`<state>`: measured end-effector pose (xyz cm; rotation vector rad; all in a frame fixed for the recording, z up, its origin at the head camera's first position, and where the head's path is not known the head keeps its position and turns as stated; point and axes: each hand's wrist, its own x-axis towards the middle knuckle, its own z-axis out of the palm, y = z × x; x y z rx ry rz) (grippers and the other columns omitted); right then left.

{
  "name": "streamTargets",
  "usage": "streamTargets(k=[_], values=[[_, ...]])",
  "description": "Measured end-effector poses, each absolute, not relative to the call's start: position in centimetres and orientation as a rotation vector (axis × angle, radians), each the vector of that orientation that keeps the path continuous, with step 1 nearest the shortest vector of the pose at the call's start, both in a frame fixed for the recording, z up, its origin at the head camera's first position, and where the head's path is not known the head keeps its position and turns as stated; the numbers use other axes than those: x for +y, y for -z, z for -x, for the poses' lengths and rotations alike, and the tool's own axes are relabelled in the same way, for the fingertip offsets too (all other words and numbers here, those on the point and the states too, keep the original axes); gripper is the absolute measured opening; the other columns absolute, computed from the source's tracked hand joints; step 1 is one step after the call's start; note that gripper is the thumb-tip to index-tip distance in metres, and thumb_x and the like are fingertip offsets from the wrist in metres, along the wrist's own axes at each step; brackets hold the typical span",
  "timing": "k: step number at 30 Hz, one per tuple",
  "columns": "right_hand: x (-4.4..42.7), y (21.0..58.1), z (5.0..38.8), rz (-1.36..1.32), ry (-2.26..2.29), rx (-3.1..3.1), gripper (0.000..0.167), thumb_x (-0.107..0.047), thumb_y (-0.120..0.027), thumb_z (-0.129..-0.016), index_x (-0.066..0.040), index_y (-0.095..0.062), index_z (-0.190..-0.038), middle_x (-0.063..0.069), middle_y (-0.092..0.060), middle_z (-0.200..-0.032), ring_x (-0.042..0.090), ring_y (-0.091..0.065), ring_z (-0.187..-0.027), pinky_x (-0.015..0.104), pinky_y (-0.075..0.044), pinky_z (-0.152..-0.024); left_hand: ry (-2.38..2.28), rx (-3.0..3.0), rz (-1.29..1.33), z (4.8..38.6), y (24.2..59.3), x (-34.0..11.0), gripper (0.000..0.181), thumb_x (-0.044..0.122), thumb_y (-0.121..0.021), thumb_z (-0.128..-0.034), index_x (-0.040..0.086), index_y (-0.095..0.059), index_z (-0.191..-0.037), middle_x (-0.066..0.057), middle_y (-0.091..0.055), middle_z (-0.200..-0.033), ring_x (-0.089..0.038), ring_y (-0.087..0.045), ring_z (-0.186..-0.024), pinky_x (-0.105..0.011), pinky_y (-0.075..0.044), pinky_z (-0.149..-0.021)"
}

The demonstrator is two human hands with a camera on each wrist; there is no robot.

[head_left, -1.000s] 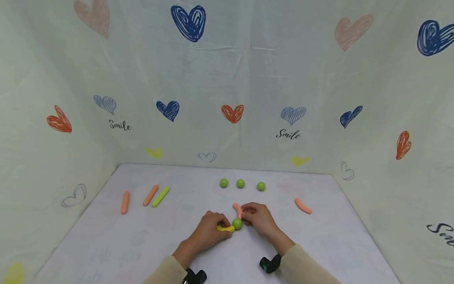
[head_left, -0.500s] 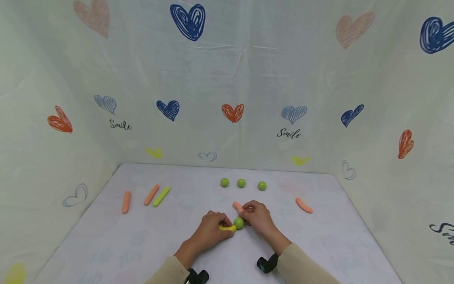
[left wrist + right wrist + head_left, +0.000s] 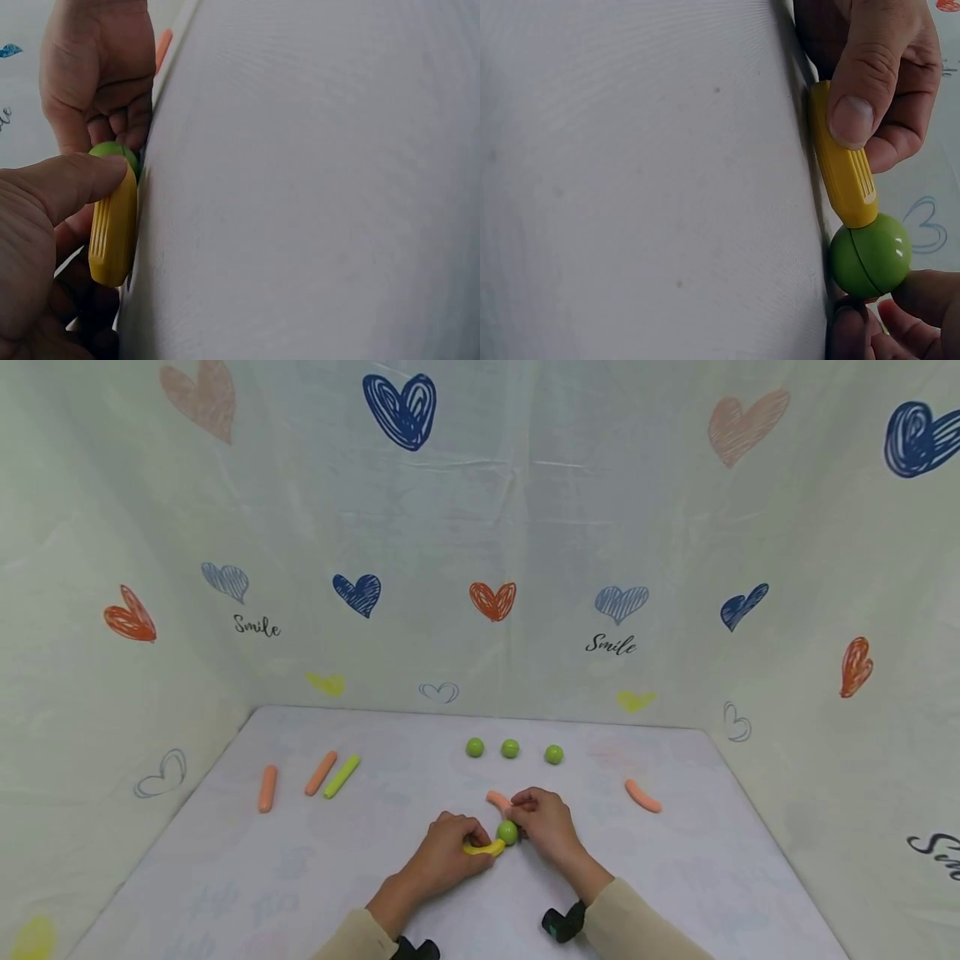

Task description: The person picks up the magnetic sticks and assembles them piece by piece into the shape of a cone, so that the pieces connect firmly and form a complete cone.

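Observation:
My left hand point(image 3: 444, 853) pinches a curved yellow piece point(image 3: 491, 848) between thumb and fingers, low over the table. One end of this yellow piece point(image 3: 845, 176) touches a green ball point(image 3: 871, 255) in the right wrist view. Behind the ball, my right hand point(image 3: 553, 832) holds a curved orange piece point(image 3: 498, 801) by its near end; its far end points back and left. In the left wrist view the thumb of my left hand point(image 3: 56, 195) lies along the yellow piece point(image 3: 112, 232), and the green ball point(image 3: 112, 150) is partly hidden behind the thumb tip.
Three green balls point(image 3: 510, 748) stand in a row at the back of the white table point(image 3: 225, 877). Two straight orange sticks point(image 3: 267, 789) and a yellow-green stick point(image 3: 342, 777) lie at the left. A curved orange piece point(image 3: 642, 797) lies at the right.
The green ball and the yellow piece have shifted slightly to the right. The far end of the held orange piece has swung a little to the left. Both hands keep their hold.

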<state>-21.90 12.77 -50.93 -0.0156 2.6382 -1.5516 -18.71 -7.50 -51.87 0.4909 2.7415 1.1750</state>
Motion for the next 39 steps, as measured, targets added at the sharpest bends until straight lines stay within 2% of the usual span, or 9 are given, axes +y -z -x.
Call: streamTargets(k=[6, 11, 15, 23, 29, 34, 39], values=[[13.4, 50.7, 21.2, 0.03, 1.544, 2.654, 0.021, -0.019, -0.07, -0.101, -0.004, -0.075, -0.115, 0.005, -0.076, -0.101, 0.012, -0.067, -0.083, 0.028, -0.06, -0.071, -1.186, 2.796, -0.484, 18.5, 52.1, -6.9, 0.016, 0.035, -0.086, -0.0848, 0.026, -0.073, -0.088, 0.019, -0.065, -0.082, -0.008, -0.048, -0.086, -0.038, -0.037, -0.086], [14.3, 50.9, 20.3, 0.128, 1.5, 2.659, 0.031, -0.023, -0.078, -0.096, -0.009, -0.076, -0.123, 0.005, -0.074, -0.113, 0.014, -0.065, -0.095, 0.03, -0.056, -0.079, -1.192, 2.799, -0.493, 18.2, 51.8, -6.6, 0.019, 0.035, -0.087, -0.0842, 0.025, -0.072, -0.089, 0.018, -0.067, -0.083, -0.008, -0.049, -0.086, -0.039, -0.035, -0.085], [14.7, 51.3, 19.9, 0.248, 1.443, 2.69, 0.035, -0.028, -0.084, -0.09, -0.015, -0.078, -0.123, 0.002, -0.072, -0.117, 0.016, -0.062, -0.104, 0.033, -0.052, -0.086, -1.202, 2.78, -0.5, 18.1, 51.7, -6.7, 0.019, 0.036, -0.087, -0.0847, 0.025, -0.073, -0.092, 0.018, -0.066, -0.085, -0.008, -0.048, -0.087, -0.038, -0.035, -0.085], [14.7, 51.7, 19.7, 0.31, 1.453, 2.668, 0.029, -0.028, -0.084, -0.09, -0.018, -0.079, -0.117, 0.001, -0.072, -0.115, 0.016, -0.062, -0.101, 0.031, -0.05, -0.085, -1.357, 2.62, -0.376, 19.0, 51.3, -8.4, 0.021, 0.038, -0.083, -0.0893, 0.025, -0.074, -0.102, 0.011, -0.067, -0.101, -0.015, -0.053, -0.099, -0.037, -0.044, -0.086], [15.0, 51.5, 19.9, 0.328, 1.442, 2.639, 0.029, -0.028, -0.083, -0.091, -0.016, -0.079, -0.118, 0.0, -0.071, -0.111, 0.016, -0.061, -0.099, 0.03, -0.051, -0.084, -1.416, 2.712, -0.258, 22.1, 50.2, -9.4, 0.019, 0.03, -0.081, -0.0939, 0.019, -0.073, -0.108, 0.005, -0.068, -0.105, -0.019, -0.058, -0.1, -0.038, -0.05, -0.085], [15.3, 51.7, 20.0, 0.34, 1.469, 2.616, 0.029, -0.027, -0.084, -0.091, -0.017, -0.079, -0.118, 0.0, -0.071, -0.11, 0.016, -0.062, -0.097, 0.027, -0.051, -0.082, -1.485, 2.813, -0.14, 26.1, 48.9, -9.5, 0.019, 0.02, -0.079, -0.0953, 0.013, -0.073, -0.112, -0.001, -0.071, -0.108, -0.025, -0.062, -0.111, -0.045, -0.053, -0.095], [15.3, 52.1, 20.0, 0.334, 1.51, 2.577, 0.029, -0.027, -0.085, -0.09, -0.016, -0.079, -0.117, 0.001, -0.071, -0.11, 0.015, -0.063, -0.095, 0.024, -0.052, -0.08, -1.52, 2.802, -0.139, 29.4, 48.9, -9.1, 0.029, 0.016, -0.079, -0.0944, 0.009, -0.072, -0.121, -0.009, -0.07, -0.118, -0.032, -0.06, -0.119, -0.05, -0.051, -0.102]])
